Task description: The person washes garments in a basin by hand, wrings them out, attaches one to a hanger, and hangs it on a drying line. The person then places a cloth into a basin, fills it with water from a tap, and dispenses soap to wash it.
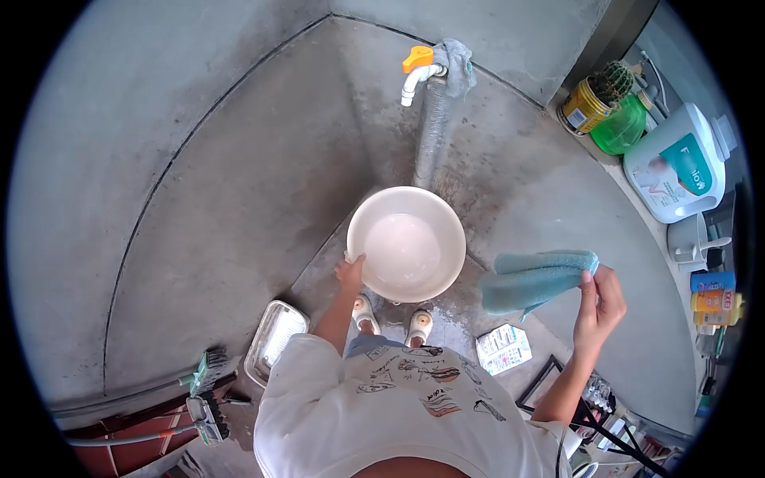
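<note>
A white basin is tilted slightly below a white tap with an orange handle. My left hand grips the basin's left rim, its fingers partly hidden behind it. Out to the right, my right hand pinches one end of a folded light-blue cloth, which stretches leftward from the fingers, apart from the basin. A grey cloth is wrapped on the pipe behind the tap.
A white tray and brushes are at lower left. A printed packet lies at lower right. Along the right ledge stand a potted cactus, a large white jug and a cup.
</note>
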A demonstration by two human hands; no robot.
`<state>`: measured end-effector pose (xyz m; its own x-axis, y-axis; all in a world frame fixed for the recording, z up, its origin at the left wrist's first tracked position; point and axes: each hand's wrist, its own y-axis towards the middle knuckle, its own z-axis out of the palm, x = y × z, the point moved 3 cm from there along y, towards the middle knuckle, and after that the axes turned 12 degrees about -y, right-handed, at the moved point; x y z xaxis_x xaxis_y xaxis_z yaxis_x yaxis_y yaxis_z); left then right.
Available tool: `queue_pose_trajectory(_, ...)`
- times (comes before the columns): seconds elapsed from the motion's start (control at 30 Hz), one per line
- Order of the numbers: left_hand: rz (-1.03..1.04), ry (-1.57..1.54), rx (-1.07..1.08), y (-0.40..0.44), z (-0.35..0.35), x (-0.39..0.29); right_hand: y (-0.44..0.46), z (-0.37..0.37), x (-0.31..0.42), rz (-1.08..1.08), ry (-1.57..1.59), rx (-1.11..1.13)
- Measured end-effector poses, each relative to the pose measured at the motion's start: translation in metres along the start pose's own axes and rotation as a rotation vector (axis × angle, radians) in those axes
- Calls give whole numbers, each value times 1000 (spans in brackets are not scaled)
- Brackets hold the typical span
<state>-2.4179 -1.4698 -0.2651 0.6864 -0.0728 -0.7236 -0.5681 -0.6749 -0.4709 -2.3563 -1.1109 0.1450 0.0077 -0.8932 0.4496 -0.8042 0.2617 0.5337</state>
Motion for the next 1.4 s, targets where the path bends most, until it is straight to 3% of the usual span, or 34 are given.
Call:
queue_pose_trajectory(0.1,318,-545,318,11,-6,-107,18,-9,24,-74,106,-74)
queue_pose_trajectory(0.23,860,-643,552,-63,-56,-300,43,13,44,-95,253,-164)
queue_pose_trajectory(0.27,954,-547,527,-75,-63,-334,45,27,45,-76,335,-154)
queue_pose_trajectory(0.37,1265,131,371,-123,-79,-414,34,73,58,-67,429,-108)
queue_pose_trajectory(0.47,1362,268,356,-132,-51,-448,6,139,59,-81,405,6)
queue_pose_trajectory(0.53,1517,419,198,-127,-30,-456,-29,201,35,-181,19,441)
queue_pose_trajectory(0.57,1516,425,206,-129,-28,-453,-57,218,20,-259,-119,533)
queue_pose_trajectory(0.6,1507,421,157,-132,-28,-454,-80,228,4,-151,-256,906)
queue_pose_trajectory(0.67,1496,431,123,-140,-24,-452,-125,241,-37,228,-105,1018)
queue_pose_trajectory(0.73,1492,417,-75,-148,-21,-448,-174,254,-94,497,-108,1030)
queue_pose_trajectory(0.77,1484,420,-76,-153,-16,-444,-201,265,-119,493,-110,1038)
queue_pose_trajectory(0.83,1399,407,-201,-161,-8,-439,-265,296,-171,1379,530,945)
queue_pose_trajectory(0.9,1355,422,-246,-175,-2,-436,-304,328,-192,1529,853,954)
queue_pose_trajectory(1.03,1330,405,-471,-191,10,-437,-303,370,-159,1390,1123,1091)
queue_pose_trajectory(1.1,1311,459,-477,-201,12,-434,-295,382,-135,1436,1227,917)
queue_pose_trajectory(1.23,1267,560,-438,-201,11,-437,-325,446,-112,1326,1389,1051)
queue_pose_trajectory(1.3,1184,620,-356,-212,5,-441,-325,457,-101,272,740,973)
queue_pose_trajectory(1.33,1117,680,-253,-215,3,-443,-314,451,-89,260,743,971)
queue_pose_trajectory(1.4,1147,672,-233,-207,-2,-446,-303,432,-78,1657,1241,752)
